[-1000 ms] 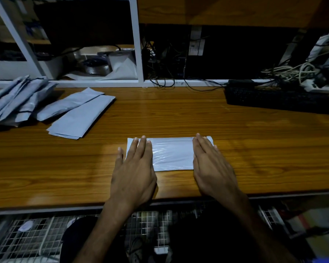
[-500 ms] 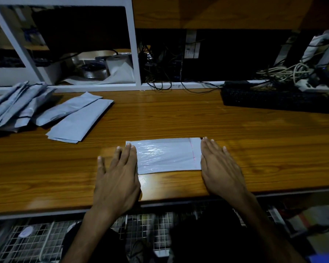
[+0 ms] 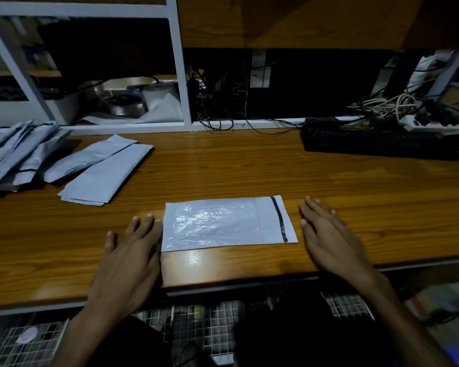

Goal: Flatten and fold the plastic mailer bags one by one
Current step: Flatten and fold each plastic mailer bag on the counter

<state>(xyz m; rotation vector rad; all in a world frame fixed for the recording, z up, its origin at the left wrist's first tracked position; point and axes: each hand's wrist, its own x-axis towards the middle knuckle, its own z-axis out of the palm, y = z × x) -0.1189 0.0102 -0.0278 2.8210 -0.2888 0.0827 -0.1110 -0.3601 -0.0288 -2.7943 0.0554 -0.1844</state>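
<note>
Both hands have slid outward off the mailer since the earlier frame, baring its full length. Desk: wood, lit dimly. Mailer lies flat near the front edge, black strip at its right end. Left hand flat, palm down, grip released, touching the left edge. Right hand flat, released, just beside the right end. Folded mailers far left.

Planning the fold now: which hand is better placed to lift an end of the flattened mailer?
Probably the left hand: its fingers lie right beside the mailer's left edge, while the right hand rests flat on the wooden table, clearly apart from the flap end.
</note>
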